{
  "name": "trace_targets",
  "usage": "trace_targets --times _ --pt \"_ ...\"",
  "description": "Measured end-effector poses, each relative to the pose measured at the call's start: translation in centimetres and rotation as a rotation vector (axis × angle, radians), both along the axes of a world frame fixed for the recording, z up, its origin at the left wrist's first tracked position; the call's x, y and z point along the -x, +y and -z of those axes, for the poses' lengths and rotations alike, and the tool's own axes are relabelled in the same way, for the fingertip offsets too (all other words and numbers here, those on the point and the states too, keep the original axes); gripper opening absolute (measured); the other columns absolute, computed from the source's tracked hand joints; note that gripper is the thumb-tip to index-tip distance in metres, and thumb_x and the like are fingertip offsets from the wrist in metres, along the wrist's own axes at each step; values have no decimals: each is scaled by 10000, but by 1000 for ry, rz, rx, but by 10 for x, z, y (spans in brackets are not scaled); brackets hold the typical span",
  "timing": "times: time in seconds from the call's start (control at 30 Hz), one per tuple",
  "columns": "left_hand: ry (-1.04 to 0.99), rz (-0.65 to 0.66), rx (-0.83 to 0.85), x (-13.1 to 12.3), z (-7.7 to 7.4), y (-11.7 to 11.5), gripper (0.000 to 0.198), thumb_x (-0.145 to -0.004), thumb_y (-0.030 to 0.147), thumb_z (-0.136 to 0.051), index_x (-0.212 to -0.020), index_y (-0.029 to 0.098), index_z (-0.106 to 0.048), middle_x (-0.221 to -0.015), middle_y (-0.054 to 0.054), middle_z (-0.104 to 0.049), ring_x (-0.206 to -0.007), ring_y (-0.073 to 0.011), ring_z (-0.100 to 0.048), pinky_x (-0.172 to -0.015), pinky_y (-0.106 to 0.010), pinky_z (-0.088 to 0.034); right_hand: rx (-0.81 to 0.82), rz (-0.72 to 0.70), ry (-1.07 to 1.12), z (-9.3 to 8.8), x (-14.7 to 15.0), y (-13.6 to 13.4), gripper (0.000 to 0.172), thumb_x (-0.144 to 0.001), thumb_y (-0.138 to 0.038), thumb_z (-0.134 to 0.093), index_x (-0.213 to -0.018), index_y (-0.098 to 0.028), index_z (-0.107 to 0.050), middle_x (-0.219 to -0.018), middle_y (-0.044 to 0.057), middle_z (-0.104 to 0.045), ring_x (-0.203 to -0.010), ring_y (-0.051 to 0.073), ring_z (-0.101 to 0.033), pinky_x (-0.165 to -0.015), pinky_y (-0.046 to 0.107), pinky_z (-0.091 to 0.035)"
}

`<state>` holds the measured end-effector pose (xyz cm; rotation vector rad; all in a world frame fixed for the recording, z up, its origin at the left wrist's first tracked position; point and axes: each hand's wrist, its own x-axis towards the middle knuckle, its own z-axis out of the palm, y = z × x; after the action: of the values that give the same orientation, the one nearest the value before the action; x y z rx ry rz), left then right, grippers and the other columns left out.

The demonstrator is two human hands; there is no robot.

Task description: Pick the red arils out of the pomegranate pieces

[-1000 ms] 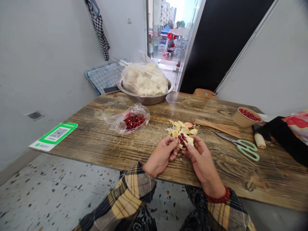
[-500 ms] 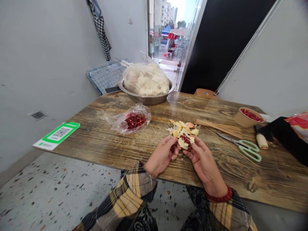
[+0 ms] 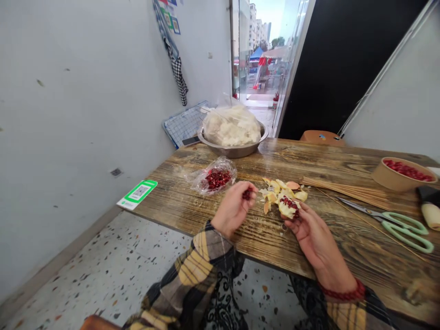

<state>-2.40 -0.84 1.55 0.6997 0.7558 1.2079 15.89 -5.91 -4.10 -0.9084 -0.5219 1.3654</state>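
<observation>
My left hand (image 3: pixel 234 207) is cupped over the wooden table (image 3: pixel 206 215), its fingers closed round a few red pomegranate seeds (image 3: pixel 246 194). It hovers a little right of a clear plastic bag of seeds (image 3: pixel 216 177). My right hand (image 3: pixel 308 224) lies palm up and holds a pomegranate piece (image 3: pixel 288 207), pale pith with red seeds showing. A small heap of yellowish peel scraps (image 3: pixel 280 188) lies just beyond that piece.
A metal bowl with a bag of white stuff (image 3: pixel 232 133) stands at the far edge. Bamboo skewers (image 3: pixel 340 191), green-handled scissors (image 3: pixel 398 220) and a paper bowl of seeds (image 3: pixel 402 173) lie to the right. A green QR placard (image 3: pixel 137 194) overhangs the left corner.
My left hand has pulled away from the fruit piece with seeds in it and shifted left towards the plastic bag. My head has turned left. The right hand keeps the piece.
</observation>
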Motion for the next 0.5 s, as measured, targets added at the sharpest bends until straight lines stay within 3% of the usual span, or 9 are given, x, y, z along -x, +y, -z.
trace_targets --times 0.13,0.23,0.5 --pt "218 -78 -94 32 -23 28 110 -743 217 -614 -688 127 -580 -704 -28 -587 -585 -71 -509 -501 -185 -369 0 7 36 -3 3 -1 280 -692 -262 -774 -952 -206 -684 -936 19 -725 -717 151 -702 -573 218 -592" --pt "510 -80 -144 56 -31 49 157 -784 258 -571 -679 141 -580 -602 -5 -551 -505 -72 -460 -480 -198 -339 -20 2 63 -5 3 -1 251 -692 -251 -773 -922 -203 -685 -918 12 -720 -700 135 -691 -571 209 -589" --pt "893 -73 -260 89 -28 67 268 -775 361 -620 -827 109 -696 -823 -66 -700 -745 -143 -590 -681 -238 -425 -32 -29 70 -4 2 -1 233 -703 -261 -762 -915 -209 -683 -894 13 -719 -688 131 -680 -566 213 -584"
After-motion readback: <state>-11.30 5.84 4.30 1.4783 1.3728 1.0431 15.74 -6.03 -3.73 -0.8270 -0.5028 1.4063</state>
